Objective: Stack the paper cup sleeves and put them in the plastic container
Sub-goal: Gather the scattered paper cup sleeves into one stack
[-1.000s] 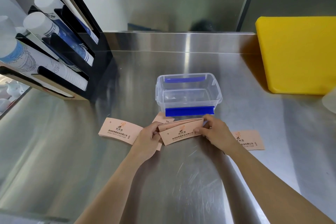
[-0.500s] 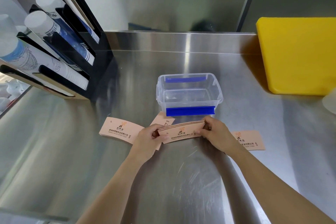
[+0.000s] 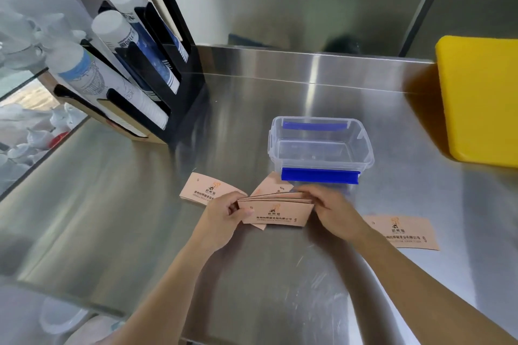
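Head view looks down on a stainless steel counter (image 3: 280, 274) with both bare hands meeting at the centre of the frame. A small stack of paper cup sleeves (image 3: 276, 210), salmon-pink with printed logos and dark text, is held between them, its upper edges fanned slightly so several layers show. The left hand (image 3: 221, 221) pinches the stack's left end, thumb on the printed face and fingers curled behind. The right hand (image 3: 330, 213) grips the right end, fingers laid over the top edge.

Three more sleeves lie loose on the counter. One sleeve (image 3: 207, 189) sits left of centre, partly hidden by the left hand. A second sleeve (image 3: 273, 183) peeks out behind the held stack, just beside the container's front. A third sleeve (image 3: 400, 231) lies flat at the right of the frame, close to the right forearm.

Just above the hands stands the clear plastic container (image 3: 321, 145), open, with blue clips on its near and far rims and nothing visible inside.

At the upper left of the frame a black cup dispenser rack (image 3: 173, 87) holds slanted columns of paper cups (image 3: 126, 45). A yellow cutting board (image 3: 479, 98) fills the right edge.
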A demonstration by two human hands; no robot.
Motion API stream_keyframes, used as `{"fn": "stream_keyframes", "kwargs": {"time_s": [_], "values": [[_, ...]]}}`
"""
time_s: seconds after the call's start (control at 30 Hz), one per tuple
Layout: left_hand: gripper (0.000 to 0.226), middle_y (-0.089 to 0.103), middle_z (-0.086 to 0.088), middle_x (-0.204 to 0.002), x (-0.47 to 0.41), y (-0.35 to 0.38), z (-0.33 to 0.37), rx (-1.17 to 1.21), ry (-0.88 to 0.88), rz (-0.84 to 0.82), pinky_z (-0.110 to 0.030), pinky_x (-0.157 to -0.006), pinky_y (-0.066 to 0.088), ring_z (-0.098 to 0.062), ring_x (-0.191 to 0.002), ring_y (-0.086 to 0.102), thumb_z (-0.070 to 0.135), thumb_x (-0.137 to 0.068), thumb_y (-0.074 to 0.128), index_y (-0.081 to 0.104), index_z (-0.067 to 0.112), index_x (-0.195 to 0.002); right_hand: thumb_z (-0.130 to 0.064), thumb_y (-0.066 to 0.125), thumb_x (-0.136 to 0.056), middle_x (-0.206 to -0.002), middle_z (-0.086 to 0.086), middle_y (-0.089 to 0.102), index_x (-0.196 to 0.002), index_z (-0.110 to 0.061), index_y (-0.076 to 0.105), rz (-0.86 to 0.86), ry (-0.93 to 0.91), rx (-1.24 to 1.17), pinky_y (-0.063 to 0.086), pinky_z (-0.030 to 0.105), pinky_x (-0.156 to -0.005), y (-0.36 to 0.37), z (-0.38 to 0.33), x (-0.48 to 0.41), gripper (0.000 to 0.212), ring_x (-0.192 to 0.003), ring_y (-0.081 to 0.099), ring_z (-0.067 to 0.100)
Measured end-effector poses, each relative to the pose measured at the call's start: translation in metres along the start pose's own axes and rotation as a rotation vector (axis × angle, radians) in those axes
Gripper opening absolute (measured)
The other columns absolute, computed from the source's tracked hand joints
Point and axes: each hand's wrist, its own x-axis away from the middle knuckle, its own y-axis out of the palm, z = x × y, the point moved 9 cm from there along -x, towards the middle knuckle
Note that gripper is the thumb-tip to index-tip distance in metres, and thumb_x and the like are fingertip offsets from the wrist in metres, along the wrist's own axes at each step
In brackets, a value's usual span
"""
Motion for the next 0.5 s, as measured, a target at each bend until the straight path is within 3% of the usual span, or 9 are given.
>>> {"fn": "stream_keyframes", "kwargs": {"time_s": [0.1,0.2,0.3,0.33,0.4,0.5], "values": [[0.029,0.07,-0.017,-0.086,0.007,-0.01,-0.003,0.009,-0.005,-0.025,-0.039,-0.07,0.045,-0.016,-0.068,0.051,0.011,-0.078,0.065,0.065,0.04,-0.081,0.002,0.041,-0.09,-0.118,-0.009,0.059,-0.11,-0.03,0.062,-0.041,0.042,-0.107,0.047,0.027,-0.094,0.009,-0.001,-0.012,0.043,-0.115,0.051,0.013],[0.029,0.07,-0.013,-0.084,0.012,-0.018,-0.005,0.013,-0.005,-0.014,-0.036,-0.069,0.046,-0.015,-0.067,0.051,0.018,-0.075,0.064,0.065,0.047,-0.08,-0.01,0.044,-0.092,-0.117,-0.013,0.061,-0.114,-0.039,0.056,-0.143,-0.017,-0.012,0.046,0.02,-0.093,0.021,-0.008,-0.021,0.038,-0.113,0.054,0.013],[0.031,0.063,-0.014,-0.072,0.013,-0.024,-0.009,0.036,-0.017,0.003,-0.032,-0.062,0.04,-0.014,-0.06,0.046,0.016,-0.076,0.063,0.067,0.047,-0.079,-0.015,0.041,-0.092,-0.137,-0.009,0.049,-0.129,-0.046,0.038,-0.314,-0.039,0.314,0.04,0.041,-0.104,0.04,-0.002,-0.021,0.049,-0.125,0.041,0.018],[0.035,0.062,-0.016,-0.072,0.013,-0.027,-0.01,0.046,-0.02,0.017,-0.033,-0.061,0.039,-0.015,-0.06,0.046,0.012,-0.077,0.063,0.067,0.047,-0.077,-0.013,0.04,-0.09,-0.139,-0.009,0.047,-0.132,-0.046,0.034,-0.319,-0.033,0.405,0.038,0.042,-0.104,0.041,0.002,-0.02,0.054,-0.124,0.039,0.02],[0.038,0.061,-0.018,-0.073,0.009,-0.038,-0.009,0.08,-0.027,0.084,-0.034,-0.064,0.04,-0.019,-0.064,0.049,0.005,-0.078,0.063,0.067,0.043,-0.072,-0.012,0.038,-0.087,-0.133,-0.008,0.054,-0.13,-0.042,0.04,-0.242,-0.091,0.519,0.043,0.038,-0.095,0.037,-0.003,-0.02,0.052,-0.111,0.046,0.022],[0.035,0.062,-0.015,-0.069,-0.002,-0.056,-0.002,0.096,-0.017,0.161,-0.033,-0.064,0.045,-0.023,-0.062,0.055,0.0,-0.079,0.063,0.066,0.034,-0.071,-0.026,0.043,-0.089,-0.117,-0.005,0.066,-0.113,-0.033,0.059,-0.116,-0.239,0.648,0.051,0.032,-0.079,0.028,-0.021,-0.017,0.03,-0.094,0.058,0.022]]}}
